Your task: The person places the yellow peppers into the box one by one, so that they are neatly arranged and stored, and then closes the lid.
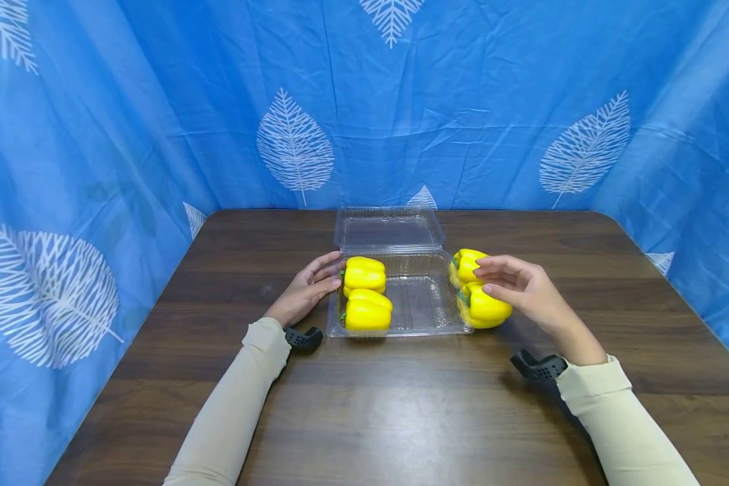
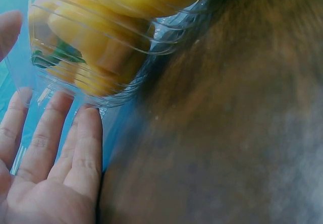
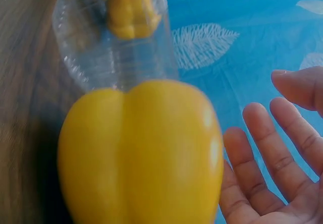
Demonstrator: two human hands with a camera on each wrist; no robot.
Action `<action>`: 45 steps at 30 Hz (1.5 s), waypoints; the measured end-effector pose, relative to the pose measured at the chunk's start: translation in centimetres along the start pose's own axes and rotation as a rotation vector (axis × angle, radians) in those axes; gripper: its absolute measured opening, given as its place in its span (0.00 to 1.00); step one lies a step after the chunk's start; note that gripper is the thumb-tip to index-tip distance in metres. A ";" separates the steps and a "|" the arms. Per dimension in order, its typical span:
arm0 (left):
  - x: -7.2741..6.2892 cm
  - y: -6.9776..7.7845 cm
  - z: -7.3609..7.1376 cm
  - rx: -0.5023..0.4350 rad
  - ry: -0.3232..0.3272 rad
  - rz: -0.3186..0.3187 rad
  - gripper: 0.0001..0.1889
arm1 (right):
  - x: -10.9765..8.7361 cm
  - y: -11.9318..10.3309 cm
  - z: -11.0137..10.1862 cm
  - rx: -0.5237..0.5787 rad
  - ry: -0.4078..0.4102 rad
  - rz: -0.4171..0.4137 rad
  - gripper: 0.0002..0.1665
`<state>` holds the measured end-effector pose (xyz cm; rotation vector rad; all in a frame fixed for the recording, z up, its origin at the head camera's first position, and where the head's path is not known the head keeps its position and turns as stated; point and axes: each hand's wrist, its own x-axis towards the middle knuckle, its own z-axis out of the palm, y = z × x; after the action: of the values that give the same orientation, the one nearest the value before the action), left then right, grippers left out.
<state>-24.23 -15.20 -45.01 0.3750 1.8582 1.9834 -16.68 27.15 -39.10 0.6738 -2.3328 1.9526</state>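
Observation:
A clear plastic clamshell box (image 1: 419, 297) lies on the table, its lid (image 1: 391, 228) folded back. Inside its left part are two yellow bell peppers, a rear one (image 1: 364, 275) and a front one (image 1: 367, 312), stems facing left. Two more yellow peppers, a rear one (image 1: 466, 266) and a front one (image 1: 486, 307), sit against the box's right outer side. My left hand (image 1: 304, 291) touches the box's left wall with extended fingertips, as the left wrist view shows. My right hand (image 1: 522, 287) is beside the right-hand peppers, fingers spread and relaxed, holding nothing; the right wrist view shows the front pepper (image 3: 141, 153) close by.
The dark wooden table (image 1: 389, 405) reaches back to a blue curtain (image 1: 449, 121) with white leaf prints. Each wrist wears a black strap mount, the left mount (image 1: 304, 339) near the box's front left corner and the right mount (image 1: 537, 366) nearer the table's right side.

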 end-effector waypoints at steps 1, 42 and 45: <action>0.0 0.0 0.0 0.001 0.000 0.000 0.37 | 0.0 0.2 -0.1 -0.006 0.001 0.002 0.19; 0.0 0.2 0.2 -0.013 0.015 -0.012 0.37 | -1.6 4.1 -4.1 -0.237 -0.269 0.241 0.41; 0.0 0.1 0.1 -0.009 0.018 -0.011 0.37 | -1.6 4.3 -4.1 -0.230 -0.298 0.239 0.47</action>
<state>-24.20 -15.07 -44.86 0.3450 1.8574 1.9937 -17.79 32.07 -42.72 0.7412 -2.8814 1.7224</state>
